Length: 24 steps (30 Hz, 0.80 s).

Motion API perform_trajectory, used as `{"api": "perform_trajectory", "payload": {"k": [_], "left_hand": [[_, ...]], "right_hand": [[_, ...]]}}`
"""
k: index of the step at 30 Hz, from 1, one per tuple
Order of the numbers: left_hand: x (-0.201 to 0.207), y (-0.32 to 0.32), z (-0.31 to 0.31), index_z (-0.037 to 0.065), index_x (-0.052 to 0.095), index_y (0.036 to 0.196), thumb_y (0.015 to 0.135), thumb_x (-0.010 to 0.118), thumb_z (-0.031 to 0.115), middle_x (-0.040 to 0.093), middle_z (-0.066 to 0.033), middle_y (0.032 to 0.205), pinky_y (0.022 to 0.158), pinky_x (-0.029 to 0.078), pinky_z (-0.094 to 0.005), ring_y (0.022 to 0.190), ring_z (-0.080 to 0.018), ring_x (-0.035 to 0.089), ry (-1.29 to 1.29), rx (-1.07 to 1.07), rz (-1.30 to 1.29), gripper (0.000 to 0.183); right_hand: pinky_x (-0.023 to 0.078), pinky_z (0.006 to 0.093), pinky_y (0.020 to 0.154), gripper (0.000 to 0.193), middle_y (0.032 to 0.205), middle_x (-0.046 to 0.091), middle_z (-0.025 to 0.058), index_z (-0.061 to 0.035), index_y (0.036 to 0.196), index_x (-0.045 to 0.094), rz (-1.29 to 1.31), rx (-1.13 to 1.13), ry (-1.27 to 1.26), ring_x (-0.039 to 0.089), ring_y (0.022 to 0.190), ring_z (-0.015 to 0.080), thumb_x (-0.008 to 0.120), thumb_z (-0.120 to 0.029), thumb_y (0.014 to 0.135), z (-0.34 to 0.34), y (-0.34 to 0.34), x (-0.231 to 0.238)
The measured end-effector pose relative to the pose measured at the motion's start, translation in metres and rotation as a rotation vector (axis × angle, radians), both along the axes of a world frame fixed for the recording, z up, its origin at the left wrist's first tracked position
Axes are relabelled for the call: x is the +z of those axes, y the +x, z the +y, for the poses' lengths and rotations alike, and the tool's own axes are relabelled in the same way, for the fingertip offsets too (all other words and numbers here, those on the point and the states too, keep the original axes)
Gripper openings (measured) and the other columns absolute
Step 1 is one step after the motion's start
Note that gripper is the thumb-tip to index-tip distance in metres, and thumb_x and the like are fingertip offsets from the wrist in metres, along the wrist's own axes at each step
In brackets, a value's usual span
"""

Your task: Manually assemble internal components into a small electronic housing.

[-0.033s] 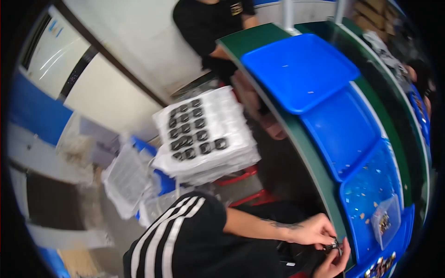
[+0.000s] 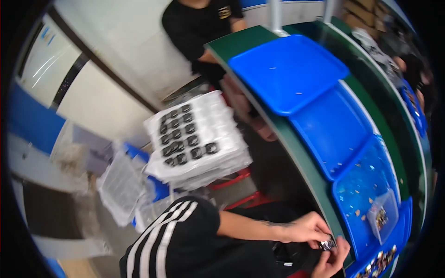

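At the near edge of the green bench, my left hand pinches a small black part with a shiny face. From below, my right hand closes its thumb and fingers on the same part. Both hands are close together, and their fingers cover some of it, so its exact kind does not show. Just beyond them is a blue tray with scattered small bits and a clear plastic box holding small metallic pieces.
Two more blue trays lie farther along the green bench. To the left, a stack of white foam trays carries rows of black parts. Many shiny pieces lie at the lower right. Another person sits at the far end.
The whole view has shifted slightly, moving the bench and trays left. The small black part now shows more of its shiny face between my fingers. Both hands keep hold of it.
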<state>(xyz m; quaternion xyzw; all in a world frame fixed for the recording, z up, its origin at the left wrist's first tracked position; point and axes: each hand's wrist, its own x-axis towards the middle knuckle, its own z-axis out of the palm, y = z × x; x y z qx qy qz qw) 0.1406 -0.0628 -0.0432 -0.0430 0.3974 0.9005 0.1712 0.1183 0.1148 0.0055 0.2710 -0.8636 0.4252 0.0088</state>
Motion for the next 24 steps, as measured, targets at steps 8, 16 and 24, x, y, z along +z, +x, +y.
{"api": "perform_trajectory", "payload": {"k": [8,16,24], "left_hand": [[0.022,-0.004,-0.013,-0.002,0.062,0.118,0.09,0.066,0.016,0.065,-0.0104,0.099,0.072,0.056,-0.0266,0.083,-0.0157,0.066,-0.273,-0.036,0.137,0.033],[0.036,-0.026,-0.013,0.001,0.068,0.112,0.07,0.081,0.011,0.065,-0.0106,0.101,0.073,0.052,-0.0324,0.091,-0.024,0.063,-0.788,0.145,0.903,0.045],[0.049,-0.038,-0.001,-0.002,0.07,0.103,0.067,0.078,0.002,0.062,-0.005,0.075,0.063,0.048,-0.0316,0.072,-0.0223,0.06,-0.781,0.058,1.119,0.037]], "right_hand": [[0.052,0.0283,0.073,0.03,0.102,0.064,0.022,0.0022,0.1,0.07,0.106,0.028,-0.079,0.066,0.089,0.0284,0.076,-0.014,0.076,0.003,-0.008,0.009],[0.051,0.0283,0.078,0.032,0.101,0.066,0.0187,0.0034,0.107,0.069,-0.216,-0.08,-0.6,0.064,0.092,0.023,0.073,-0.017,0.083,0.017,-0.003,-0.004],[0.053,0.0242,0.057,0.018,0.082,0.067,0.0164,0.0075,0.099,0.069,-0.263,-0.031,-0.592,0.067,0.063,0.0177,0.065,-0.004,0.086,0.025,0.009,-0.002]]}}
